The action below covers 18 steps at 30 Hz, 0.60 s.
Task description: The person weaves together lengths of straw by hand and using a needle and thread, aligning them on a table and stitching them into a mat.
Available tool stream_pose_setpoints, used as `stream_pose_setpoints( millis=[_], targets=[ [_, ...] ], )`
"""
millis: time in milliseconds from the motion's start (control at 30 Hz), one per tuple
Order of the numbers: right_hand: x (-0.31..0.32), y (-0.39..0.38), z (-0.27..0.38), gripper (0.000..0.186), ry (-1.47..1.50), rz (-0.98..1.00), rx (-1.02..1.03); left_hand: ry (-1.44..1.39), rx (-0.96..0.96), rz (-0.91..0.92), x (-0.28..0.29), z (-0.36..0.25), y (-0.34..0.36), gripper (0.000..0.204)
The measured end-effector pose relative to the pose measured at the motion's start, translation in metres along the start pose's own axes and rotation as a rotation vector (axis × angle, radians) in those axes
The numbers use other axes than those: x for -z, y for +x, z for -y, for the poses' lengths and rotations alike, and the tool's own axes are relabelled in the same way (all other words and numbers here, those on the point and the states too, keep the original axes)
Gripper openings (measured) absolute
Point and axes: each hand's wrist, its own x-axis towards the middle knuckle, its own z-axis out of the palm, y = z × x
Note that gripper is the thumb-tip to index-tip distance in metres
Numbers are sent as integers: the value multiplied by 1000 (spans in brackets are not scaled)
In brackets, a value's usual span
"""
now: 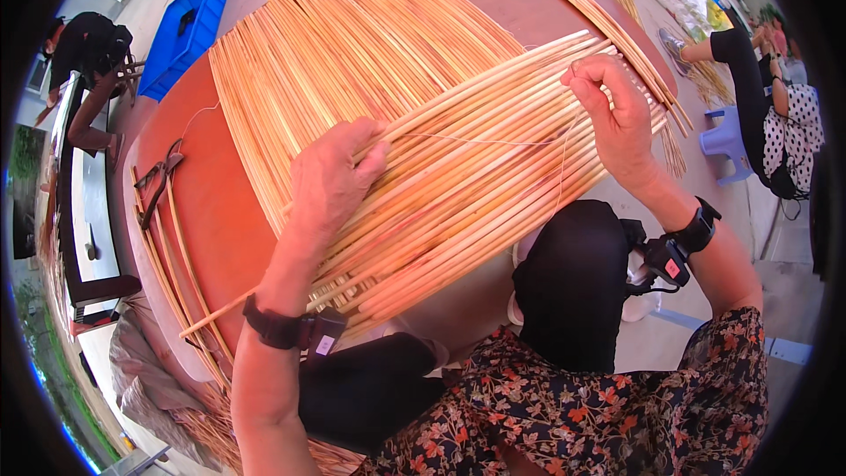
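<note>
A mat of pale golden reed stalks (493,185) lies aslant before me, its near part folded over my lap. My left hand (333,172) is closed on a reed stalk at the upper edge of this near part, thumb and fingers bent round it. At the other end of the stalks, my right hand (612,115) is raised with thumb and forefinger pinched together on a thin thread (562,167). The thread hangs below these fingers and also stretches across the stalks toward my left hand. Whether a needle is in the pinch is too small to tell.
The far part of the mat (352,53) covers a reddish-brown tabletop (211,211). Dark-handled scissors (159,178) and loose stalks lie on the left. Beyond stand a blue crate (185,31) and a purple stool (724,143). Other people are at both sides.
</note>
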Motion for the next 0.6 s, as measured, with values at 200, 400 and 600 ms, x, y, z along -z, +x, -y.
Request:
stream_pose_setpoints(
  millis=[200,400,600],
  targets=[
    [-13,-22,108,10,944,785,-33,-6,-15,-10,-1,4,0,20],
    [-48,-20,104,15,740,734,-356,5,-11,4,0,0,2,20],
    [-93,21,60,19,288,315,-517,8,-10,5,1,-1,1,21]
  ],
)
